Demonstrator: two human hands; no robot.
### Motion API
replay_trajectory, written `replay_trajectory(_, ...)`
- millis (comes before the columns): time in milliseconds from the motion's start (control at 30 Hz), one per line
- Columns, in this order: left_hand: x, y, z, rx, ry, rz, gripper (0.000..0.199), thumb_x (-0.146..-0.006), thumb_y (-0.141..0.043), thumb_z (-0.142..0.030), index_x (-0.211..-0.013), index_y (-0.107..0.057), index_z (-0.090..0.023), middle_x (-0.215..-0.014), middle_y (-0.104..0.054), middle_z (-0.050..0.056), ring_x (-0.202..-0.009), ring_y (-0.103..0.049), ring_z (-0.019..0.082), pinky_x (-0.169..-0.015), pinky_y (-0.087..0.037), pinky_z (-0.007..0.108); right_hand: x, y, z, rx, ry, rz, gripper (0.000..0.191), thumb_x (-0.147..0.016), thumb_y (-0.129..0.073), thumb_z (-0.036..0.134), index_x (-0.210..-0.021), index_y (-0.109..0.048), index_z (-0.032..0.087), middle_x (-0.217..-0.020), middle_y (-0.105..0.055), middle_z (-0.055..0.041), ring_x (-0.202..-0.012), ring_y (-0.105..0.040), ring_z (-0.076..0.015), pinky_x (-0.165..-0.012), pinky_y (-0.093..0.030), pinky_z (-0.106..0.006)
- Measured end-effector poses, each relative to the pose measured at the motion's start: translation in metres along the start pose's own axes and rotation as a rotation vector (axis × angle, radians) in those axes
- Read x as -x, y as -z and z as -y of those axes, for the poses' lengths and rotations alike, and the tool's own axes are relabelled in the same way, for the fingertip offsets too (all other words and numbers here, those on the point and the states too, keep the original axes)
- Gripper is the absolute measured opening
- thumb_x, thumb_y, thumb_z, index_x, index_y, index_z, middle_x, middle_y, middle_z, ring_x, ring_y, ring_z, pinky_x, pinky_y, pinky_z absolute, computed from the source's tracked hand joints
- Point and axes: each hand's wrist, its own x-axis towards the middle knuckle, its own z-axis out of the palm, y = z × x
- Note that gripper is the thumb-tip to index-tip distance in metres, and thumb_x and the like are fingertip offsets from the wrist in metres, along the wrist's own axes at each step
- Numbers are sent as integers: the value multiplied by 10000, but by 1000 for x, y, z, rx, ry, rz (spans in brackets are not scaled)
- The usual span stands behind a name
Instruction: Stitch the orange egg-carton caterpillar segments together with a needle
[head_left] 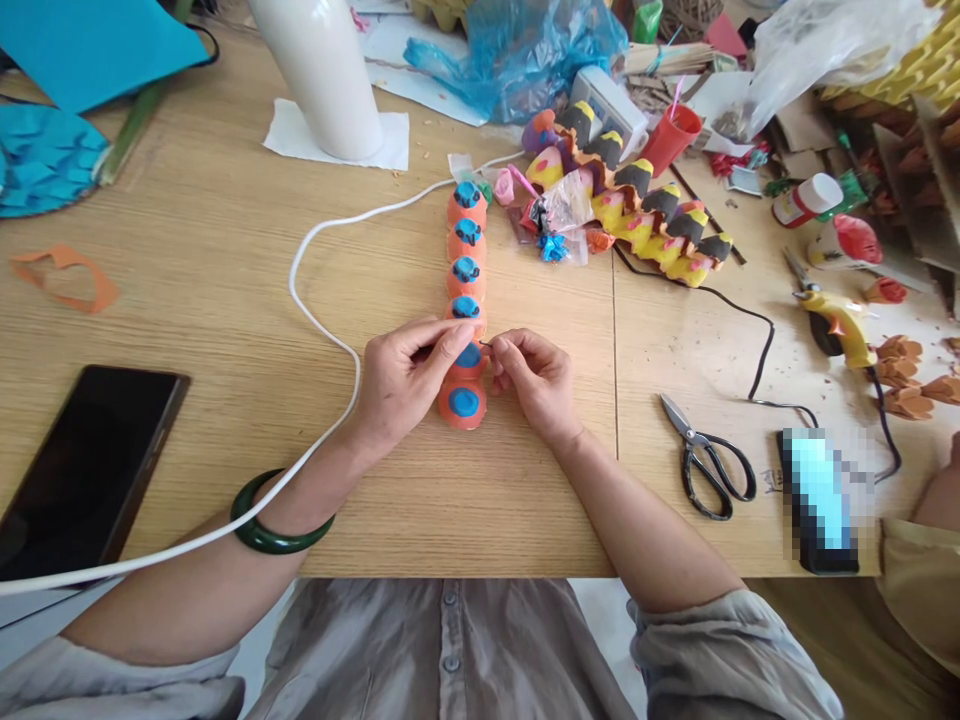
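Note:
A strip of orange-painted egg-carton cups (465, 282) stands upright in the view on the wooden table, a blue disc on each bump. The upper discs carry small black curled bits, while the nearest disc (463, 402) is plain blue. My left hand (405, 375) is closed, thumb and forefinger pressed together over the strip's lower part; what they pinch, if anything, is hidden. At the strip's right side my right hand (532, 375) pinches a thin black strand (486, 344) between thumb and forefinger, its tip reaching towards my left fingertips.
A white cable (300, 270) crosses my left forearm. Around lie a phone (90, 465), black-handled scissors (709, 455), a yellow glue gun (836, 320), a white bottle (322, 80), a painted carton strip (637, 200) and small clay packets (555, 215). Another person's sleeve (919, 585) shows at right.

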Motion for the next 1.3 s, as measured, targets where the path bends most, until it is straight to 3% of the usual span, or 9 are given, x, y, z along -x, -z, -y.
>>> replay_trajectory(200, -1, -1, -1, -19, -47, 7, 173, -923, -756, -387, -921, -837, -235, -856, -788, 16, -782, -690, 165, -707, -528, 283, 1, 1, 0, -50, 9, -9, 423, -847, -789, 602, -770, -685, 199, -627, -592, 55, -505, -488, -60, -496, -469, -217)
replay_trajectory(400, -1, -1, 0, -45, -72, -15, 170, -913, -775, -363, -827, -816, -222, -735, -727, -11, -673, -615, 135, -649, -482, 271, 0, 0, 0, -36, 3, 8, 441, -847, -774, 627, -782, -693, 199, -629, -584, 53, -519, -500, -65, -498, -470, -220)
replay_trajectory(600, 0, 0, -2, -11, -8, 14, 276, -990, -671, -452, -937, -843, -242, -837, -764, 19, -778, -673, 169, -725, -519, 296, 0, 0, -1, -14, 8, -7, 445, -859, -755, 639, -776, -683, 207, -602, -577, 56, -503, -495, -72, -491, -460, -230)
replay_trajectory(733, 0, -1, -1, -21, -38, 14, 230, -907, -774, -425, -1029, -852, -246, -827, -741, 18, -732, -626, 155, -665, -484, 283, 1, -1, 1, -20, 19, -10, 454, -854, -761, 638, -742, -656, 211, -594, -567, 58, -498, -485, -71, -500, -464, -232)
replay_trajectory(1033, 0, -1, 2, -85, -113, -17, 126, -913, -765, -343, -897, -837, -241, -723, -685, -11, -635, -528, 122, -607, -423, 271, 1, -2, 5, 33, 18, 20, 504, -903, -693, 656, -693, -635, 202, -609, -578, 43, -507, -523, -70, -510, -457, -231)
replay_trajectory(1300, 1, -2, 1, -63, -71, -15, 158, -919, -752, -371, -923, -847, -246, -771, -725, 4, -693, -610, 141, -639, -468, 275, 1, -1, 5, 5, 12, 21, 488, -838, -764, 661, -715, -625, 209, -609, -568, 56, -503, -506, -69, -494, -454, -227)
